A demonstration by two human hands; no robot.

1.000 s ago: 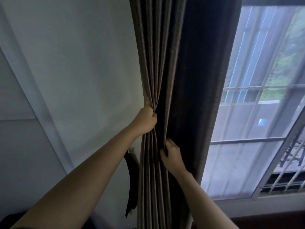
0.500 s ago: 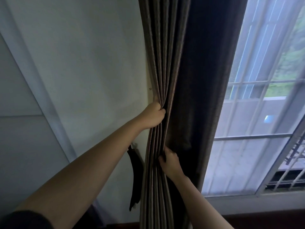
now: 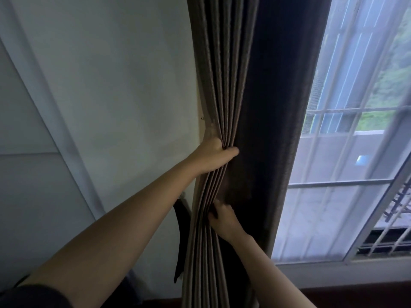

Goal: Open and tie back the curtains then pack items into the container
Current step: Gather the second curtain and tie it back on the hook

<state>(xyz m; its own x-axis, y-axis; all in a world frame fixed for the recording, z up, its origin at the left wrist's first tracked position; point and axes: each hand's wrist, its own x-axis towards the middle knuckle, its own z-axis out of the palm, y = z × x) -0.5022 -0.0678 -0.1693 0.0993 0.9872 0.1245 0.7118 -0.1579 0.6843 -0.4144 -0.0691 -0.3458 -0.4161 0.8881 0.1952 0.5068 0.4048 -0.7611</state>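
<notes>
Tall brown pleated fabric curtain (image 3: 224, 85) hanging vertically, left hand (image 3: 214, 155) gripping gathered folds, right hand (image 3: 222, 218) pinching a lower pleat

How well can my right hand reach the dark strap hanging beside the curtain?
Probably not directly: the right hand grips folds on the window side, and the bunched curtain hangs between it and the strap by the wall.

From my end both arms are stretched up: left hand (image 3: 214, 155) fisted round the curtain (image 3: 224, 85), right hand (image 3: 223, 218) lower, fingers pinching it.
</notes>
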